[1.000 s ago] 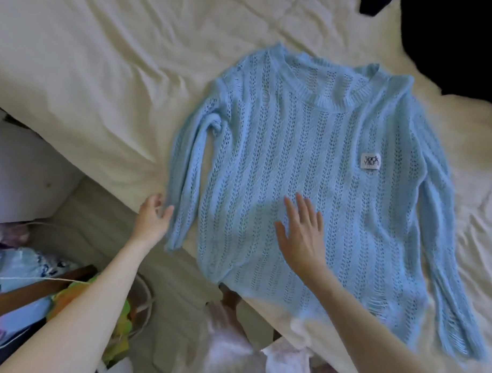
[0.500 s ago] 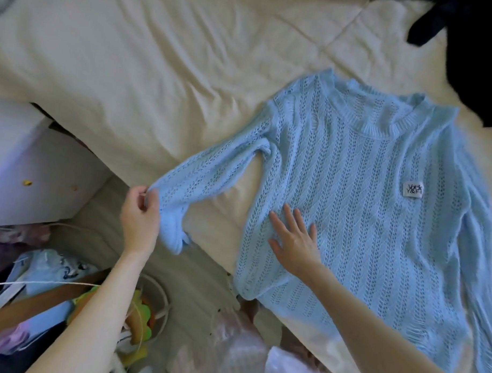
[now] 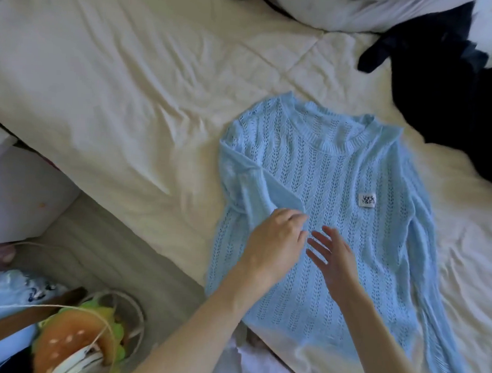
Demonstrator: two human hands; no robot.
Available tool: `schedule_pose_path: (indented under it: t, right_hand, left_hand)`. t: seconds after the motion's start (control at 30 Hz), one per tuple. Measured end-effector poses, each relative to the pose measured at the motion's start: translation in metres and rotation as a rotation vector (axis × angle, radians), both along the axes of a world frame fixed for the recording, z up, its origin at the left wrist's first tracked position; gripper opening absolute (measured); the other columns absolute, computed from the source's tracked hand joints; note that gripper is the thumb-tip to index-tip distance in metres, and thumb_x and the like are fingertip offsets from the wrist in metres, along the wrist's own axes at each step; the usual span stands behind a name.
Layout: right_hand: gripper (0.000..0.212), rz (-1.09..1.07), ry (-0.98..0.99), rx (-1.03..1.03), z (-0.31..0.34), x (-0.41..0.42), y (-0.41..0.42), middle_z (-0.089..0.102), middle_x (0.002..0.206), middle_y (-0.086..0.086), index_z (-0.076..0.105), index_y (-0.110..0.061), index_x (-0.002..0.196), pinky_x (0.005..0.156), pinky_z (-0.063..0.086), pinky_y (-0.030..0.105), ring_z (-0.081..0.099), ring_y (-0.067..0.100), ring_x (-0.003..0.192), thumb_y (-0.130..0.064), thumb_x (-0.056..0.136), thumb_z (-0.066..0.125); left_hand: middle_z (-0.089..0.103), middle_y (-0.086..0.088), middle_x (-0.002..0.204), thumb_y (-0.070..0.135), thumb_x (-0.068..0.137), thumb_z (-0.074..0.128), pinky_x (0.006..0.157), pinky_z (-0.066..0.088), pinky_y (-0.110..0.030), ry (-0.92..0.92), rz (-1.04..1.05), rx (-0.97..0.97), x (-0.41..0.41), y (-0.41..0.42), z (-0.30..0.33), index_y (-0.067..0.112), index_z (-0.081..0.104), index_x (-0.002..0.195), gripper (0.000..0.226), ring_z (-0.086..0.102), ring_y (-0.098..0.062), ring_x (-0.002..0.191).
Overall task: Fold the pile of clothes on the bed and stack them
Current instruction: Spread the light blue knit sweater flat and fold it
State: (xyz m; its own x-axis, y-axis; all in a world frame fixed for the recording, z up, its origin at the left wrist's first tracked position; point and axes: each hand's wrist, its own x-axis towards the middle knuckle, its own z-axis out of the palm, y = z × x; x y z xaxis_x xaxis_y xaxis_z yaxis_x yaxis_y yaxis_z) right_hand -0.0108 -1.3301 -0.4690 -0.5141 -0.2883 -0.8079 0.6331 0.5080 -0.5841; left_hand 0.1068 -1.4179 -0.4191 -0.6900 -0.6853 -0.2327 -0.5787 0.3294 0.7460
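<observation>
Bedding comes first in size: a wide bed covered with a creased cream cotton sheet (image 3: pixel 125 104), whose near edge runs slantwise from the left side down toward the bottom middle. A heap of dark navy clothes (image 3: pixel 443 90) is left bunched at the far right corner of the bed, apparently waiting to be folded.

A light blue open-knit sweater with a ribbed round collar (image 3: pixel 349 218) is laid flat, front up, close to the near edge, so that the mattress can serve as a firm folding surface. Its hem is set almost at that edge, and a small white woven label (image 3: pixel 366 201) is seen on the chest.

One knitted sleeve (image 3: pixel 264 192) is drawn across the body from the side farther from the dark heap, probably to narrow the garment. The other sleeve is left straight along the opposite side.

The left hand (image 3: pixel 276 243) is closed around the cuff of the folded sleeve and pressed onto the knit. The right hand (image 3: pixel 331 259) is held open and empty, fingers spread, just beside the left, seemingly to steady the fabric.
</observation>
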Motion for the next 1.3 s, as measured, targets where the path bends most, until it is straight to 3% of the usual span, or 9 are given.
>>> schedule_pose_path:
  t: [0.1,0.2,0.33,0.47,0.6,0.8,1.0,1.13,1.3]
  right_hand:
    - [0.035,0.261,0.206,0.158,-0.013,-0.014,0.026,0.055,0.13,0.008,0.05,-0.016,0.129,0.094,0.042,0.034,0.053,0.02,0.115,-0.031,0.098,0.044]
    - [0.05,0.979,0.671,0.369,-0.036,-0.023,0.046,0.028,0.153,0.008,0.031,-0.018,0.145,0.111,0.022,0.038,0.023,0.023,0.14,-0.033,0.099,0.042]
    - [0.061,1.426,0.721,0.533,-0.058,-0.029,0.057,-0.008,0.158,0.004,0.003,-0.031,0.15,0.114,0.01,0.053,-0.006,0.027,0.145,-0.045,0.098,0.033]
    - [0.058,1.388,0.575,0.435,-0.059,-0.038,0.05,-0.006,0.159,0.002,0.011,-0.03,0.15,0.113,0.007,0.054,-0.002,0.026,0.146,-0.042,0.099,0.036]
    - [0.04,0.74,0.206,0.154,-0.033,-0.066,0.051,0.043,0.144,0.005,0.05,-0.014,0.133,0.103,0.035,0.034,0.044,0.021,0.129,-0.032,0.099,0.043]
    - [0.052,-0.154,-0.26,-0.076,-0.001,-0.118,0.112,0.061,0.116,0.008,0.053,-0.012,0.119,0.09,0.048,0.042,0.061,0.024,0.104,-0.054,0.094,0.033]
    - [0.053,0.255,-0.052,0.186,-0.03,-0.118,0.134,0.056,0.116,0.012,0.047,-0.006,0.129,0.075,0.05,0.033,0.057,0.02,0.088,-0.037,0.088,0.059]
    - [0.084,1.126,0.564,0.273,-0.05,-0.114,0.115,0.022,0.149,0.006,0.028,-0.023,0.144,0.106,0.032,0.045,0.029,0.024,0.131,-0.045,0.076,0.072]
    - [0.025,1.272,0.945,0.192,-0.05,-0.109,0.112,0.052,0.128,0.009,0.066,-0.012,0.112,0.09,0.039,0.04,0.048,0.027,0.115,-0.023,0.092,0.056]
  left_hand:
    - [0.047,-0.008,0.137,0.014,0.096,0.049,0.11,0.029,-0.029,-0.038,0.041,-0.084,0.005,0.005,-0.025,0.007,0.048,0.134,0.039,0.037,-0.02,0.131]
    - [0.038,-0.012,0.143,0.019,0.094,0.054,0.108,0.024,-0.028,-0.219,0.265,-0.026,0.024,-0.01,-0.052,0.006,0.035,0.141,0.053,0.032,-0.025,0.133]
    - [0.049,-0.013,0.127,0.034,0.088,0.061,0.1,0.036,-0.034,-0.267,0.423,0.128,0.009,-0.02,-0.072,0.005,0.046,0.13,0.053,0.042,-0.029,0.122]
    - [0.057,-0.011,0.114,0.036,0.087,0.063,0.088,0.045,-0.04,-0.442,0.464,0.127,-0.031,-0.019,-0.082,0.004,0.052,0.116,0.044,0.053,-0.03,0.106]
    - [0.056,-0.005,0.09,0.013,0.093,0.052,0.062,0.031,-0.021,-0.216,0.588,0.01,-0.061,0.009,-0.063,0.004,0.058,0.099,0.013,0.053,-0.022,0.078]
    - [0.057,-0.005,0.115,0.003,0.094,0.047,0.084,0.047,-0.032,-0.118,-0.116,0.076,-0.095,0.105,-0.05,0.011,0.057,0.125,0.033,0.055,-0.021,0.103]
    - [0.056,-0.004,0.122,-0.003,0.091,0.049,0.1,0.035,-0.025,-0.253,-0.132,-0.02,-0.076,0.118,-0.08,0.011,0.053,0.13,0.041,0.049,-0.02,0.116]
    - [0.045,-0.004,0.137,0.005,0.091,0.052,0.11,0.023,-0.032,-0.475,-0.156,-0.172,-0.048,0.091,-0.096,0.013,0.047,0.134,0.045,0.036,-0.021,0.131]
    - [0.042,-0.01,0.14,0.004,0.087,0.059,0.112,0.022,-0.039,-0.522,-0.232,-0.214,-0.039,0.093,-0.095,0.013,0.05,0.132,0.047,0.033,-0.028,0.134]
